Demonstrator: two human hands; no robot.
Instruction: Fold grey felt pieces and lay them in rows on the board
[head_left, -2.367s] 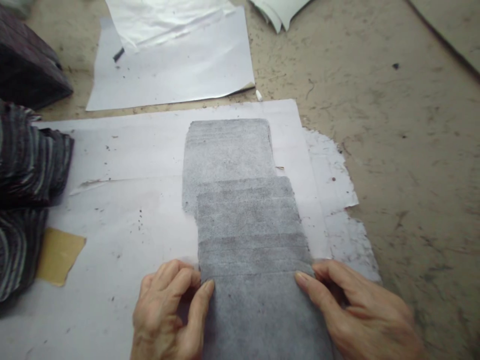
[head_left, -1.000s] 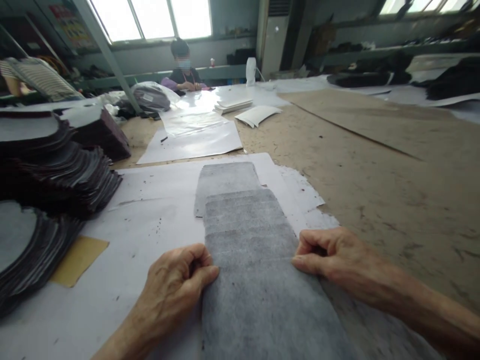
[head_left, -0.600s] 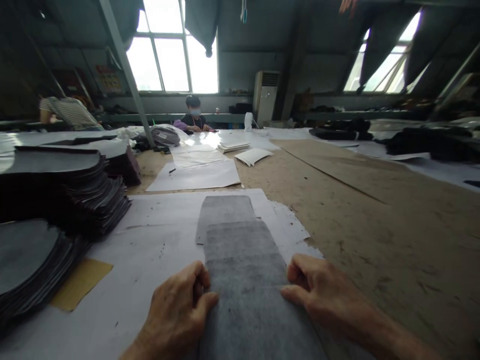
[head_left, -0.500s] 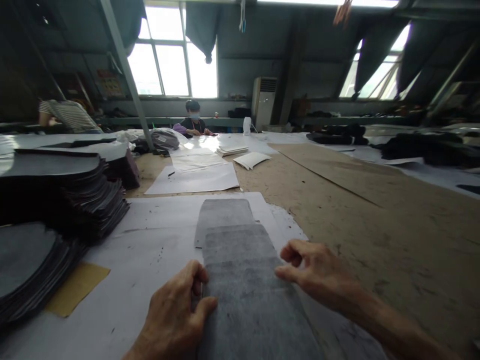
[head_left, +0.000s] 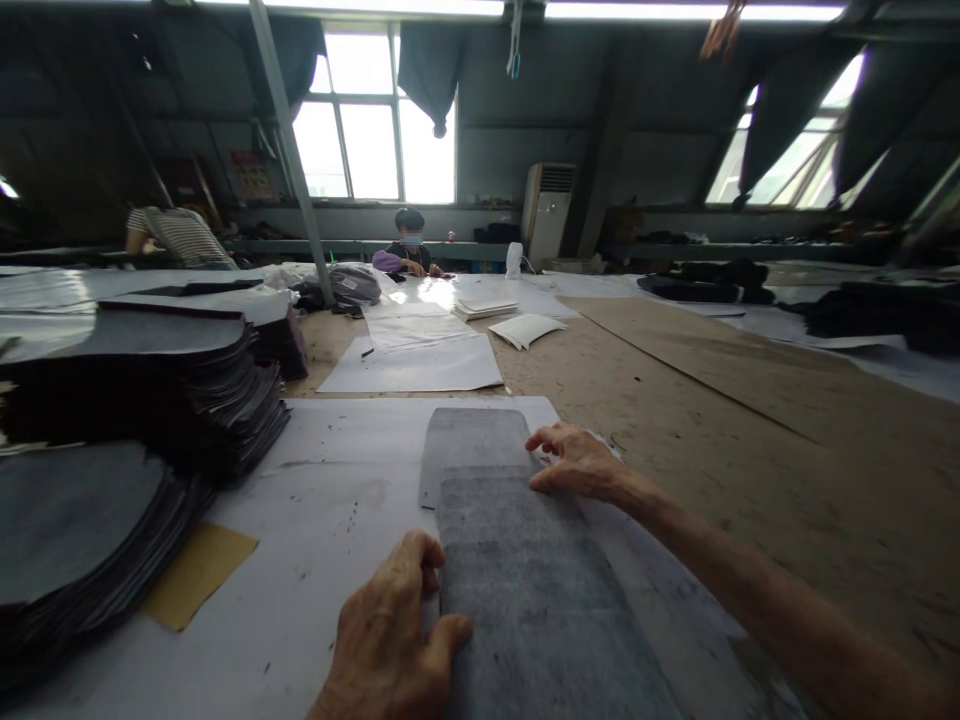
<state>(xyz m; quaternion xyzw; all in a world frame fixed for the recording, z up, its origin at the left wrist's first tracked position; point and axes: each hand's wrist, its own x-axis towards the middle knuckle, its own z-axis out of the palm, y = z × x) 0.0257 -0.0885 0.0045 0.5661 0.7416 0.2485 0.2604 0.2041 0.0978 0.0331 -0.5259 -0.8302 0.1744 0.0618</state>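
Observation:
A grey felt-like panel (head_left: 540, 590) lies lengthwise in front of me, its near end running out of the picture. Its far end overlaps a second grey panel (head_left: 472, 440) with rounded corners. My left hand (head_left: 397, 630) is closed at the near panel's left edge, thumb on top and fingers curled against the side. On the opposite side my right hand (head_left: 574, 462) is open by the right edge where the two panels overlap, thumb and fingers apart. Whether its fingertips press on the panels I cannot tell. White paper (head_left: 322, 580) lies beneath both panels.
Tall stacks of dark-edged grey panels (head_left: 217, 400) stand at the left, with a yellow-brown card (head_left: 199, 575) beside them. White sheets (head_left: 412, 362) lie farther back on the brown table (head_left: 787, 490). A person (head_left: 409, 245) wearing a mask sits at the far side.
My right hand has moved forward along the right edge of the grey panels. My left hand stays at the left edge. The whole view has shifted slightly.

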